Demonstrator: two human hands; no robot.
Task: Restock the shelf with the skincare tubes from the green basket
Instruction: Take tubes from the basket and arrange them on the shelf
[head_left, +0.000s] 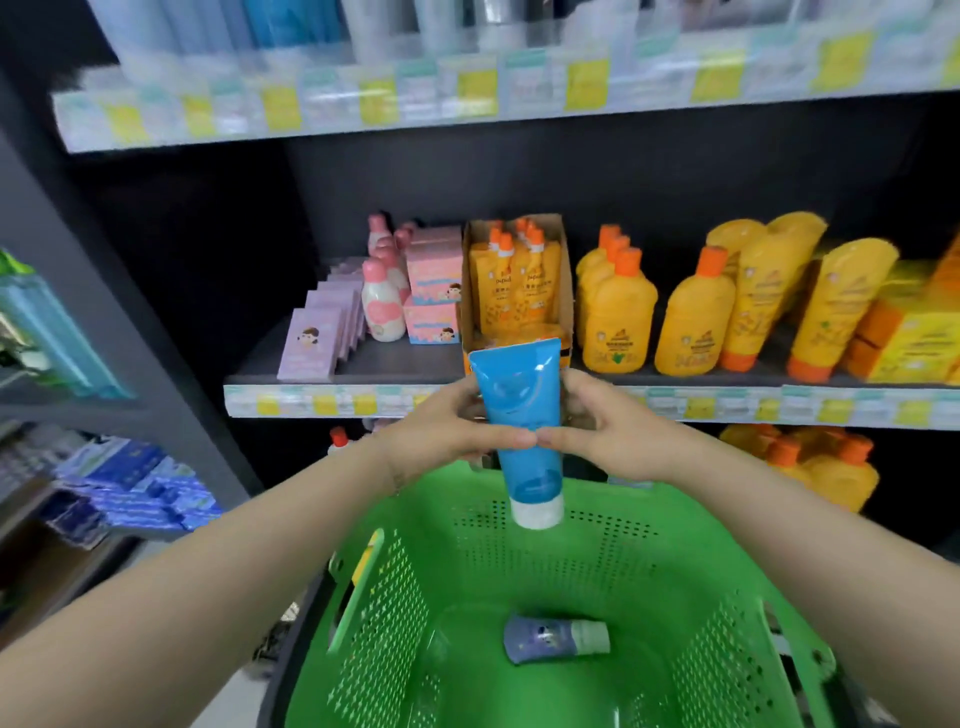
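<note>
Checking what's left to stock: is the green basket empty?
No, a small purple plastic tube with a pale cap lies on the floor of the green perforated plastic basket.

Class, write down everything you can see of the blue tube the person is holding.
The blue tube is glossy, soft-looking plastic with a flat crimped end on top and a white cap at the bottom. It is held nearly upright above the far side of the green basket, in front of the shelf. The left hand and right hand pinch its middle from either side, thumbs meeting on its front.
</note>
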